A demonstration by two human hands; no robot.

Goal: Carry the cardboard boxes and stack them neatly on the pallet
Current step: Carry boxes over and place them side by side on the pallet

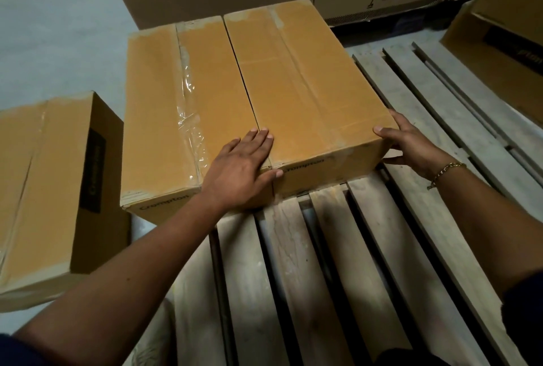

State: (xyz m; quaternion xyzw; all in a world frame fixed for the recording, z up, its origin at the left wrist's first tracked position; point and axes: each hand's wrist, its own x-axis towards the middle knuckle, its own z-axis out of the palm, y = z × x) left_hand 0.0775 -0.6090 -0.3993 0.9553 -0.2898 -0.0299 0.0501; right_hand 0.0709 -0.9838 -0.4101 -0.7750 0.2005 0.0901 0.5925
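Pallet slats bare beside right box, flush against left box.

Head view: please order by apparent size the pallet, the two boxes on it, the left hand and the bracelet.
1. pallet, the largest
2. left box and right box: they look about alike, so I do not rank them
3. left hand
4. bracelet, the smallest

A single wide-angle view, worn on the head, looks forward and steeply down from the 6 o'clock edge of the pallet. It hangs close above the slats. The right box lies toward 12 o'clock, with bare floor at 10 o'clock.
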